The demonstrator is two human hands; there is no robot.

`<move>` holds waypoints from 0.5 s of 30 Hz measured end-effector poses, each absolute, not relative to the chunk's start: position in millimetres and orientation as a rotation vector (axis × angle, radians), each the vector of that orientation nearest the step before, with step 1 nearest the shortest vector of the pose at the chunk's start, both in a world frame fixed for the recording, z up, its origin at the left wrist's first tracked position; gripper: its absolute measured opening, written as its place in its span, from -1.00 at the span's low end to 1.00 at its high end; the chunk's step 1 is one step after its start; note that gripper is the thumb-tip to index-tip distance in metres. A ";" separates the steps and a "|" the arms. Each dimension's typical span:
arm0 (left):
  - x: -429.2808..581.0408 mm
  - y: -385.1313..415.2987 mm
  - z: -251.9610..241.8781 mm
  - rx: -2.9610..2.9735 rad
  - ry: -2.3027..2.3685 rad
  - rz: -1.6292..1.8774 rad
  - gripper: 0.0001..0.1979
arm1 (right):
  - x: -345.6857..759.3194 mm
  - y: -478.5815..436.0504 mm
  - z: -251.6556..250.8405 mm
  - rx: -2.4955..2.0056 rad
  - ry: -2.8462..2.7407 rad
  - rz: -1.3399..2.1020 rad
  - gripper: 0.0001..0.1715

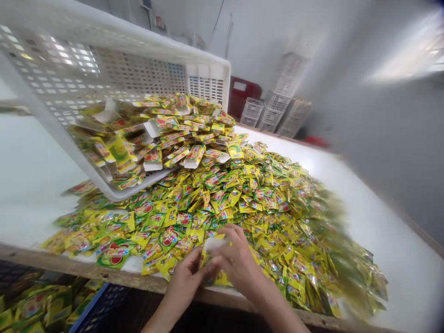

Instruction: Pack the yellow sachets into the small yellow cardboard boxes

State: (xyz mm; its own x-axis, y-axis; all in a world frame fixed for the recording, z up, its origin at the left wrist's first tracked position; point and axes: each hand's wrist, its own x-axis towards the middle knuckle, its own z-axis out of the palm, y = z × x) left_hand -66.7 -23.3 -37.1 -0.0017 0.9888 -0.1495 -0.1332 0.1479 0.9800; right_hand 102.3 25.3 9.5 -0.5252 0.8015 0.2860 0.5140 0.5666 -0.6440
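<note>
A big heap of small yellow-green sachets (256, 203) covers the white table (381, 231). At its near edge my left hand (189, 275) and my right hand (237, 261) meet, fingers closed together on a small yellow carton (212, 247) with a white open flap. A tilted white plastic crate (114, 69) leans over the heap's far left. Flat folded yellow cartons (166, 134) spill out of the crate onto the sachets.
The table's wooden front edge (104, 275) runs below my hands. A blue crate (90, 312) holding more yellow packets sits under the table at lower left. Stacked white crates (277, 111) and a red box (244, 95) stand by the far wall.
</note>
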 end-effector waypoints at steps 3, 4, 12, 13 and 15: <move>-66.1 -24.3 -36.1 0.987 1.176 1.178 -0.59 | 101.9 22.9 8.8 -1.053 -2.258 0.759 -0.89; -64.9 -24.8 -35.9 0.985 1.168 1.179 -0.58 | 101.2 21.3 8.6 -1.045 -2.247 0.800 -0.88; -40.9 -23.7 -27.2 0.875 1.101 1.173 -0.67 | 114.5 7.9 4.3 -1.137 -1.559 1.000 -0.83; -41.0 -23.5 -25.9 0.874 1.113 1.151 -0.64 | 118.1 7.6 0.4 -1.165 -1.441 1.107 -0.82; -45.3 -24.1 -23.8 0.902 1.163 1.117 -0.60 | 123.2 7.3 -9.1 -1.187 -1.236 1.367 -0.76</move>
